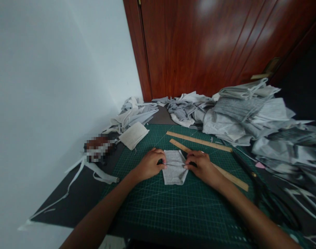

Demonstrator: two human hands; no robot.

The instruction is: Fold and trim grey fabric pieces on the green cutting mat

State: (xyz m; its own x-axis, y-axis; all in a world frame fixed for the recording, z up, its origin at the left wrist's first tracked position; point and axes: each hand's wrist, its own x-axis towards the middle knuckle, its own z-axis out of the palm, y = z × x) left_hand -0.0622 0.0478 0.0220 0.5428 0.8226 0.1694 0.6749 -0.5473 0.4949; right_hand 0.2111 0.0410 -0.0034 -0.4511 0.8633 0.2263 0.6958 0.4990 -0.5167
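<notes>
A small piece of light grey fabric lies on the green cutting mat, with a raised crosswise fold near its middle. My left hand pinches the left end of that fold between thumb and fingers. At the right end, my right hand grips the cloth in the same way. Under my right wrist runs a wooden ruler, partly covered by the hand. A second wooden ruler lies just beyond it.
Black-handled scissors rest right of my right forearm. Grey fabric heaps fill the back right. Cloth scraps and a cream fabric piece lie back left, near white strips. A white wall bounds the left; a wooden door stands behind.
</notes>
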